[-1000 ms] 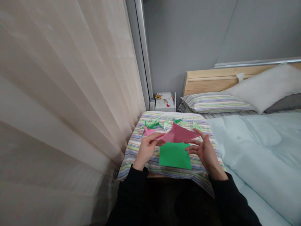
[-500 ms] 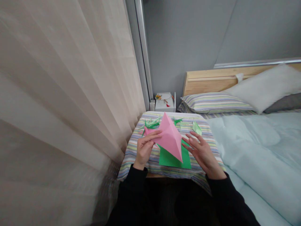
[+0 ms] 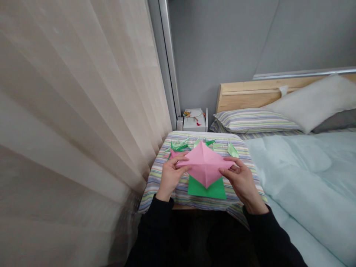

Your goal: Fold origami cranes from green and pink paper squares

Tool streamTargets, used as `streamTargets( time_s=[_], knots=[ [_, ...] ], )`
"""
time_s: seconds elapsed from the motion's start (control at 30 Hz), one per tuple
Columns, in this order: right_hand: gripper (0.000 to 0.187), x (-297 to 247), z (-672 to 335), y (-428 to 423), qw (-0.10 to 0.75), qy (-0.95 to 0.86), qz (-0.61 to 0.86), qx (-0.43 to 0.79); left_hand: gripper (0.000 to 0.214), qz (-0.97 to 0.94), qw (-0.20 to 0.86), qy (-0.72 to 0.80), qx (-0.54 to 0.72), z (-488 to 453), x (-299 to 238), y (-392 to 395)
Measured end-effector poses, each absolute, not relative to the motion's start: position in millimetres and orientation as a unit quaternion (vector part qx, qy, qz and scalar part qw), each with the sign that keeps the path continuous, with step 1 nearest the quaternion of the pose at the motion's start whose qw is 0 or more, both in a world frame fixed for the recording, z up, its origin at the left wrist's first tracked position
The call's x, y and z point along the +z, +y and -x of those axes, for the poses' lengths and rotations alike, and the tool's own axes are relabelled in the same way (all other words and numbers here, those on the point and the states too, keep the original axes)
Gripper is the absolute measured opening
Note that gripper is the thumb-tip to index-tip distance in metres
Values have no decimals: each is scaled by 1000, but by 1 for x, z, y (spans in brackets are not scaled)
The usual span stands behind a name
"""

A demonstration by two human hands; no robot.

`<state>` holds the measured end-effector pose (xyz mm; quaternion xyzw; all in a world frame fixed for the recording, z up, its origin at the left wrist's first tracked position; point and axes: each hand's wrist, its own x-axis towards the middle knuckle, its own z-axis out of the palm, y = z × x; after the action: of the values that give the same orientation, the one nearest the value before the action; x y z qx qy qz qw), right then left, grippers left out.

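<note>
Head view shows both my hands working over a narrow bench (image 3: 236,196) covered with a pastel-striped cloth. My left hand (image 3: 171,177) and right hand (image 3: 242,181) are closed in firm pinches, thumb and fingers on opposite side corners of a sheet of pink origami paper (image 3: 204,163). I hold the sheet level above the middle of the bench, its lower point overlapping a flat green paper square (image 3: 206,192) in the view. The pink sheet forms a diamond with a crease down its centre, so it is part-folded, though I cannot tell from here how many layers it has. The green square lies towards the near edge, with no folds that I can make out. Along the far edge lie several finished-looking pieces: a cluster of pointed dark green paper shapes (image 3: 178,147), a small pink paper shape (image 3: 174,153) near the far left corner, and a pale green paper shape (image 3: 233,150) towards the far right corner. Beyond the far edge stands a white box (image 3: 194,123), a pale blue quilt (image 3: 300,185) covers the bed on the right, and a beige pleated curtain (image 3: 69,111) hangs on the left.
</note>
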<state>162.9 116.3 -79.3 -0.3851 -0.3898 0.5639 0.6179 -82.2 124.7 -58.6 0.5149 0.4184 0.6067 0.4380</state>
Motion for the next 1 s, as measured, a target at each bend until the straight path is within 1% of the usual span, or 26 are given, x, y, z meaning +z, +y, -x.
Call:
streamTargets(
  time_s=[0.1,0.2,0.3,0.4,0.47,0.57,0.67,0.77,0.87,0.9,0.93,1.0],
  knots=[
    [47,-83,-171,120,614,-451,416,496,31,-536,409,437,595,82,-58,125],
    [46,-86,-173,122,593,-492,442,460,31,-561,368,461,581,82,-57,125],
    [41,-87,-173,123,578,-534,469,401,25,-587,325,479,567,82,-56,124],
    [26,-86,-173,124,574,-602,476,286,15,-616,282,473,563,85,-56,123],
    [24,-83,-174,124,571,-647,469,185,9,-639,250,458,566,86,-56,124],
    [23,-74,-172,124,527,-712,460,67,4,-665,205,432,573,86,-54,126],
    [14,-61,-164,120,447,-770,455,-4,4,-680,167,414,581,79,-51,125],
    [11,-49,-154,115,398,-809,432,-37,3,-690,141,398,587,70,-47,122],
    [26,-42,-147,112,383,-827,411,-29,3,-693,131,379,599,63,-45,118],
    [28,-41,-147,112,381,-831,406,-23,3,-693,132,374,601,61,-45,117],
    [26,-41,-146,113,381,-833,402,-19,2,-692,136,371,603,61,-45,116],
    [17,-43,-147,115,384,-833,398,-22,3,-687,150,374,605,61,-47,116]
  ],
)
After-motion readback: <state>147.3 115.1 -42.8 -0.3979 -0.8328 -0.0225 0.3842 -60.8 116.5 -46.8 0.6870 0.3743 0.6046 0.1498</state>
